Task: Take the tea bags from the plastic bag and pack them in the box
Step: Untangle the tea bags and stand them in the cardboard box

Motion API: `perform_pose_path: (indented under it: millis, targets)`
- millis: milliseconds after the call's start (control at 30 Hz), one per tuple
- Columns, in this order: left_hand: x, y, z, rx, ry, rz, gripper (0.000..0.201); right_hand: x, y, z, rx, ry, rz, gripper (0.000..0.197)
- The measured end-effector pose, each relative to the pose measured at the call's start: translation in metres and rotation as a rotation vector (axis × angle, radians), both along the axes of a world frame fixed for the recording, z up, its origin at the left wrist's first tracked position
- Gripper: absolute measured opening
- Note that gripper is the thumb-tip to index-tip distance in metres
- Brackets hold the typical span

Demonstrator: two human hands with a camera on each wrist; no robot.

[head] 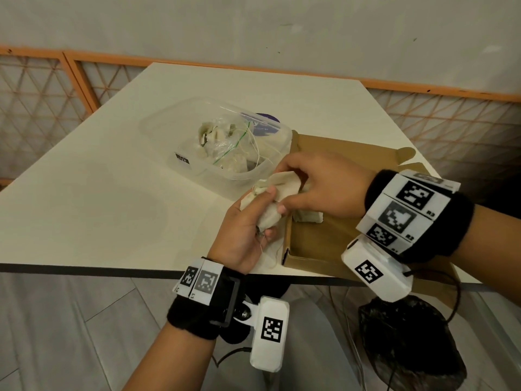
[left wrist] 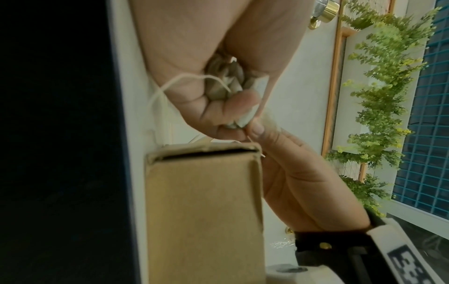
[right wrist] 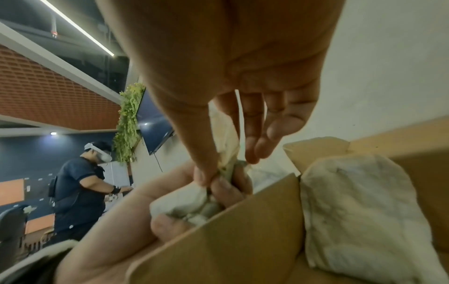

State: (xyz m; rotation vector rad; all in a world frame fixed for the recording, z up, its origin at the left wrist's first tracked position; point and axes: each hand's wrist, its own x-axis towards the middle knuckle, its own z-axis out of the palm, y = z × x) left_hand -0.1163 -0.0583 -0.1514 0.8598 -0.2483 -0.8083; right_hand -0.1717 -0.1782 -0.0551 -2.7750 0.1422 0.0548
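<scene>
My left hand (head: 248, 227) grips a bunch of pale tea bags (head: 277, 193) just left of the open brown cardboard box (head: 332, 244). My right hand (head: 318, 187) pinches the top of one tea bag (right wrist: 227, 134) in that bunch between thumb and forefinger. In the left wrist view the tea bags (left wrist: 226, 84) sit in my curled fingers with a white string hanging out. One tea bag (head: 308, 217) lies inside the box, also large in the right wrist view as a tea bag (right wrist: 359, 207). The clear plastic bag (head: 225, 139) with more tea bags sits in a clear tub (head: 174, 128).
The white table (head: 98, 193) has its front edge just below my left wrist. The box's lid flap (head: 366, 153) lies open behind it. A dark bag (head: 408, 342) sits on the floor under my right wrist. A person in dark clothes (right wrist: 77, 192) stands far off.
</scene>
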Motion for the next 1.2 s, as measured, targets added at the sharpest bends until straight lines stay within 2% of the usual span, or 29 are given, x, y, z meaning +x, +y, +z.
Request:
perform_pose_path:
  millis: [100,200,400,533,633,733,800,900,1000,1100,1200]
  targets:
    - [-0.002,0.000,0.001,-0.011,-0.050,-0.023,0.018,0.000,-0.004,0.003,0.017,-0.029,-0.012,0.034]
    - [-0.002,0.000,0.001,-0.006,-0.056,-0.016,0.018,-0.001,-0.009,0.004,0.077,-0.020,-0.037,0.038]
    - [0.000,-0.001,-0.001,0.004,0.002,0.020,0.025,0.004,-0.022,0.002,0.461,-0.036,-0.180,0.021]
    - [0.002,0.000,0.002,-0.017,0.053,-0.027,0.041,0.009,-0.022,0.003,0.655,0.081,-0.221,0.042]
    - [0.001,0.000,0.001,0.017,0.017,-0.026,0.027,0.013,-0.020,0.000,0.475,0.177,-0.180,0.052]
    - [0.002,0.000,0.000,0.003,0.081,-0.015,0.015,0.011,-0.018,0.002,0.164,0.041,-0.169,0.053]
    - [0.005,0.000,0.001,-0.020,0.126,-0.003,0.011,0.004,-0.011,0.007,0.038,-0.071,-0.114,0.054]
    - [0.003,-0.001,0.002,-0.029,0.133,0.001,0.007,-0.002,0.003,0.008,-0.111,-0.009,0.050,0.051]
    - [0.003,-0.001,0.002,-0.038,0.140,-0.001,0.010,0.001,0.007,0.003,-0.107,0.031,0.109,0.036]
    - [0.004,0.000,0.002,-0.050,0.139,-0.005,0.023,0.006,-0.003,0.007,-0.004,-0.037,0.019,0.014]
    - [0.005,-0.001,0.001,-0.038,0.142,0.018,0.023,0.003,-0.022,0.013,0.115,-0.003,-0.075,0.007]
